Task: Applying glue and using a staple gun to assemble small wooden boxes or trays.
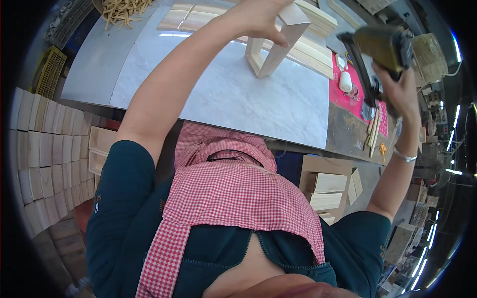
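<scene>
My left hand (266,24) grips a pale wooden frame (284,53), made of thin boards, at its upper part. The frame stands on edge upon the white marble-patterned tabletop (208,99). Raised at the right, my right hand (401,93) is wrapped round the handle of a nail gun (378,45) with a yellowish-brown body and a long black magazine. The gun is somewhat blurred and held in the air, apart from the frame. Behind the frame lie pale wooden strips (310,49) in a row.
On a pink mat (339,89) to the right sit a white bottle (345,82) and small items. Thin sticks (373,131) lie near that edge. Wooden blocks (49,149) are stacked at the left, and wooden boxes (328,184) stand below the table. Tan curled strips (121,11) fill the far left corner.
</scene>
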